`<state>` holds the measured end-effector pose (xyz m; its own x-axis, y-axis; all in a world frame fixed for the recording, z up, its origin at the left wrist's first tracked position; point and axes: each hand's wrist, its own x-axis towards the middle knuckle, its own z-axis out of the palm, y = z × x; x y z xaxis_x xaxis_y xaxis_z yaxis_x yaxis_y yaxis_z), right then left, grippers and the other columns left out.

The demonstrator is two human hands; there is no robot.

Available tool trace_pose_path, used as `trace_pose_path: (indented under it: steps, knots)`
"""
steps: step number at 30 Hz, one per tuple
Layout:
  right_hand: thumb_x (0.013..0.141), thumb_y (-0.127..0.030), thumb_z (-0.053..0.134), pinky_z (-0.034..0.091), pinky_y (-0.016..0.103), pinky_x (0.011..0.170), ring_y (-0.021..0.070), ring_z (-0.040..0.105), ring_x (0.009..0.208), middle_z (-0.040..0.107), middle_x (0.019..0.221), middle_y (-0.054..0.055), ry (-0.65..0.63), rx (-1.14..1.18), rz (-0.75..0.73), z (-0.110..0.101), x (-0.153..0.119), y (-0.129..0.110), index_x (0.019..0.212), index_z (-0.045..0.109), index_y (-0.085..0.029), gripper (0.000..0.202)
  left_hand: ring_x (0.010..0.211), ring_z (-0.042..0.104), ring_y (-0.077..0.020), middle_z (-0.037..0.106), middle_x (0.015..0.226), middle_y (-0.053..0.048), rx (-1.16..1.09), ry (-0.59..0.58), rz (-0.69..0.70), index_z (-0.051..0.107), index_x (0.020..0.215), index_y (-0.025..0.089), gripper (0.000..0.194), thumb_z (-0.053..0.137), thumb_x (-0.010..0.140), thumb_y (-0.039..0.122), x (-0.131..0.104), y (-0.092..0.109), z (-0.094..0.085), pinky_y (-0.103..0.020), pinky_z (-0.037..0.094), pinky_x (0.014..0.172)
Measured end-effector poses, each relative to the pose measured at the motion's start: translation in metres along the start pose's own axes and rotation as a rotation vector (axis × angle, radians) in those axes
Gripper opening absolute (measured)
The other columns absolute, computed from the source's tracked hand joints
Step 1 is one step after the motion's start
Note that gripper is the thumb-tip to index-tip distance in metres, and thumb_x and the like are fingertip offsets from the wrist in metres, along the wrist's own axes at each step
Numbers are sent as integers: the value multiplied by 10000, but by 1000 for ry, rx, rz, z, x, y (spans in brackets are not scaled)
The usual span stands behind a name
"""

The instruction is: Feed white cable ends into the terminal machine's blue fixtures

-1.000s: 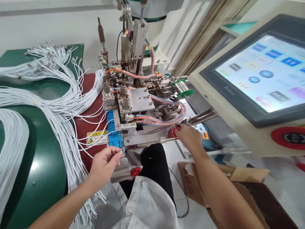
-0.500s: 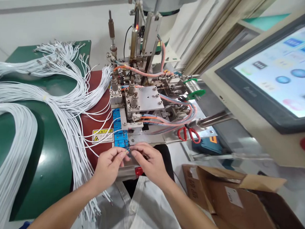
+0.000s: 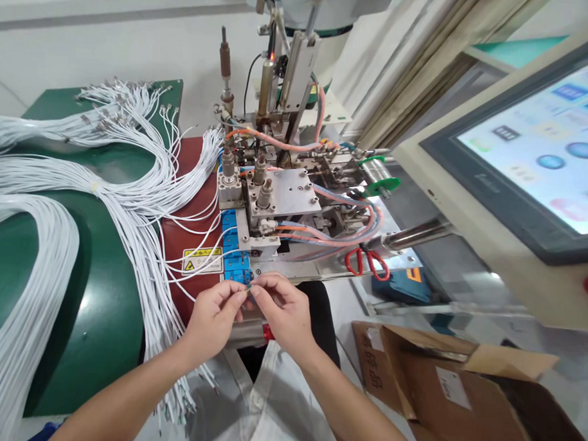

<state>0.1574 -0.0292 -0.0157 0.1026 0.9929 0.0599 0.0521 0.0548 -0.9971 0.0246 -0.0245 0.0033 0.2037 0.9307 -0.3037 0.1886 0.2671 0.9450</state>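
Note:
My left hand (image 3: 217, 315) pinches the thin coloured end of a white cable between thumb and forefinger, just below the row of blue fixtures (image 3: 234, 262). Thumb and fingers of my right hand (image 3: 284, 310) are closed at the same cable end, their tips almost touching the left ones; what they grip is too small to name. Several white cables (image 3: 187, 231) run from the large bundle on the left into the blue fixtures. The metal machine (image 3: 283, 194) stands just behind the hands.
Cable bundles cover much of the green table (image 3: 102, 304). Red-handled scissors (image 3: 367, 263) lie at the machine's right edge, near a solder wire spool (image 3: 375, 172). A touch screen (image 3: 542, 152) juts in at right above an open cardboard box (image 3: 414, 372).
The fingertips of my right hand have come closer to those of my left. The whole view has shifted slightly, with the machine and table now a little further right.

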Motion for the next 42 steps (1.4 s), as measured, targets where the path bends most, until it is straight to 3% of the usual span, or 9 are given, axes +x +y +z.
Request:
trace_pose_path:
  steps: [10, 17, 22, 28, 33, 37, 42]
  knots:
    - [745, -220, 565, 476, 242, 574, 118, 547, 611, 557, 683, 7, 70, 151, 179, 10, -3, 1, 662, 581, -166, 100, 543, 511, -69, 570, 681, 19, -74, 42, -7, 571, 777, 148, 163, 522, 815, 298, 0, -5, 2, -180, 421, 546]
    - [711, -179, 583, 484, 251, 609, 127, 554, 664, 564, 701, 7, 65, 188, 97, 8, -2, 1, 660, 585, -173, 51, 586, 503, -82, 584, 685, 11, -34, 53, 20, 590, 803, 148, 155, 523, 813, 287, 0, -9, 2, -183, 414, 567]
    - [684, -193, 618, 480, 241, 581, 112, 536, 626, 554, 693, -6, -3, 218, 169, 5, 0, 2, 701, 565, -175, 59, 583, 506, -90, 576, 660, 6, -22, 22, 9, 599, 802, 138, 161, 517, 811, 275, 0, -7, 2, -189, 414, 561]
    - [723, -198, 610, 465, 252, 590, 124, 546, 643, 562, 710, 10, -90, 64, 69, -4, 3, 0, 668, 587, -177, 63, 563, 543, -97, 585, 669, 0, -36, -22, 2, 592, 812, 135, 165, 508, 813, 277, 0, -4, 1, -210, 441, 569]
    - [729, -185, 608, 443, 256, 580, 133, 547, 621, 575, 652, 9, -2, -90, -49, -4, 1, -9, 617, 592, -180, 113, 584, 541, -98, 595, 669, 1, -22, 42, 3, 593, 807, 138, 171, 521, 806, 294, -2, -4, 3, -202, 440, 572]
    - [729, -193, 613, 446, 254, 592, 132, 551, 631, 573, 666, 7, 74, -47, -48, 1, -2, -7, 632, 603, -183, 98, 606, 545, -96, 606, 707, -4, -26, 99, 31, 583, 797, 142, 160, 532, 799, 294, -4, -3, 6, -193, 444, 576]
    - [733, -193, 604, 448, 246, 585, 130, 557, 637, 587, 690, 11, -44, -6, -1, -3, 1, -2, 656, 604, -181, 78, 582, 558, -101, 596, 665, 0, -41, 56, 26, 579, 800, 141, 163, 522, 804, 293, -5, -4, 5, -206, 453, 582]
